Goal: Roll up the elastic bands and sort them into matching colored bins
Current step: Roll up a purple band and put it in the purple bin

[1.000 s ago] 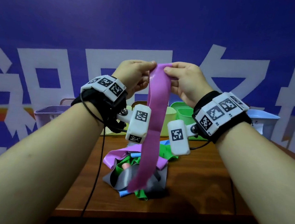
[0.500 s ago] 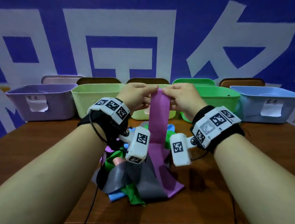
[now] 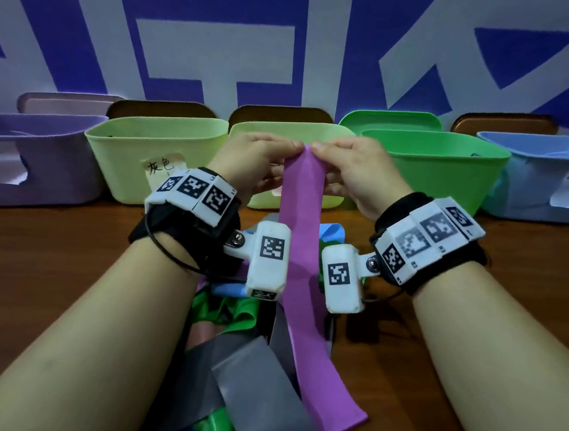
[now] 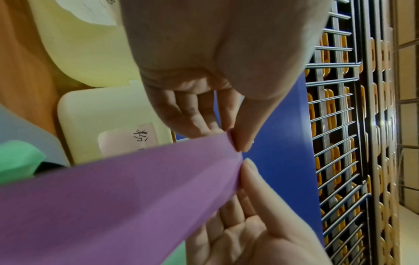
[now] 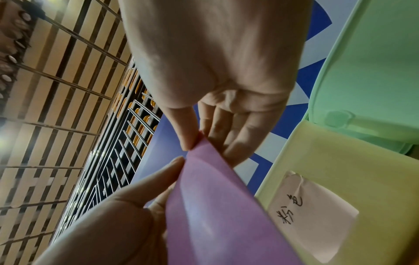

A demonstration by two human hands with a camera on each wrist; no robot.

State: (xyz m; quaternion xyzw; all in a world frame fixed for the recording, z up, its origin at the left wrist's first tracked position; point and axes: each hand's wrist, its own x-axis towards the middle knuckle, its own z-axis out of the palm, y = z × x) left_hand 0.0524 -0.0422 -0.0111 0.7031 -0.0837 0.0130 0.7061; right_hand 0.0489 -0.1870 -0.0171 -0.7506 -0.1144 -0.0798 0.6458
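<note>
Hands (image 3: 302, 172) pinch the purple band's (image 3: 300, 237) top corners; a loose first turn and its tail snags the pile (image 3: 240, 355).

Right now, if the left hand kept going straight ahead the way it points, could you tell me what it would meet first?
Probably the yellow-green bin straight behind the left hand, which pinches the purple band; the gap between them is hard to judge.

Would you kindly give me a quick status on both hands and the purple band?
Left hand and right hand each pinch the top edge of the purple band. Band hangs unrolled, tail on the pile of bands. Purple bin far left, nothing blocking.
</note>
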